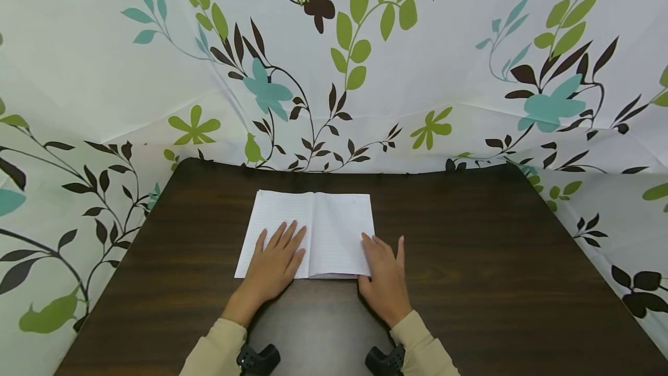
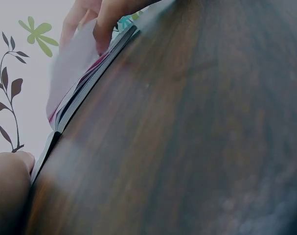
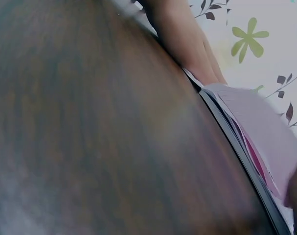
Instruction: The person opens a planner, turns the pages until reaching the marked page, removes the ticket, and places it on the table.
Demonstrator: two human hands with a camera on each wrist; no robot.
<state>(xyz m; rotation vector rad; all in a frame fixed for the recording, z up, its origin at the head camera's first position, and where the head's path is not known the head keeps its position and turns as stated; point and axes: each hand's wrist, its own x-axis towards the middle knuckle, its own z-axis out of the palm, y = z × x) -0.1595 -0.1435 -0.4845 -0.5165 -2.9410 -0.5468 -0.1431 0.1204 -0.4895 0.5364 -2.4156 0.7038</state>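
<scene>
Dark wood-grain table (image 1: pixel 469 260), open lined notebook (image 1: pixel 339 237) on it

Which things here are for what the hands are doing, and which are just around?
For the job:
- open notebook
- left hand, flat on the left page
- right hand, at the right page's edge
- table, underneath

Just around:
- leafy patterned cloth
- black wrist cameras

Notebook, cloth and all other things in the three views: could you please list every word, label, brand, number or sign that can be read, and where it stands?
No text can be read in any view.
Notebook: faint ruled lines on the open pages, no legible writing.
Patterned cloth: only leaves, flowers and birds.
Black wrist devices: any marking is too small to read.
</scene>
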